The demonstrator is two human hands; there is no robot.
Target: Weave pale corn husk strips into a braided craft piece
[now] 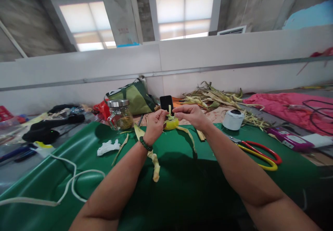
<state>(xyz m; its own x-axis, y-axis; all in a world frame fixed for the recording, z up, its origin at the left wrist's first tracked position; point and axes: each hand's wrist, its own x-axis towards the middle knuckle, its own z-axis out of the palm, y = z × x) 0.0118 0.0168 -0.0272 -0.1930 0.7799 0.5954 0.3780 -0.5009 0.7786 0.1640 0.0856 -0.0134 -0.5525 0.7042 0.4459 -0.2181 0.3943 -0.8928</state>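
Observation:
My left hand, with a dark green bead bracelet on its wrist, has its fingers closed at the left of a small yellow rounded piece. Pale green husk strips stand up from the top of that piece. My right hand pinches at the strips from the right; the fingertips are small in view and partly hide what they grip. Below the left wrist lies a pale twisted husk length. A loose dry husk strip trails on the green mat beneath my right hand.
Red-and-yellow scissors lie right of my right forearm, near a white thread spool. Behind are a phone, a glass jar, a green bag and a husk heap. Crumpled tissue and white cord lie left.

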